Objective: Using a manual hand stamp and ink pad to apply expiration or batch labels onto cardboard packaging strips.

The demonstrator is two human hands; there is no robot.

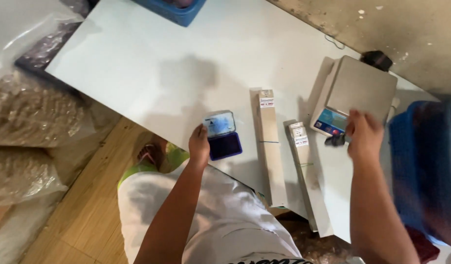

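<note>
My left hand (199, 144) rests at the near edge of the white table (152, 63), touching the side of an open ink pad (222, 135) with a blue inked face and a raised lid. My right hand (364, 135) is closed around a small dark stamp (336, 141), held just in front of a digital kitchen scale (356, 93) with a steel platform. Between the hands lie two long white stacks of flat packets (270, 146) (308, 171), side by side, each with a small label at its far end.
A blue basket (423, 161) stands at the right, and another blue tray (174, 10) sits at the table's far edge. Clear bags of pale grain-like contents (30, 112) pile up on the left. Wooden floor (83, 210) shows below, with my sandalled foot (149, 154) on it.
</note>
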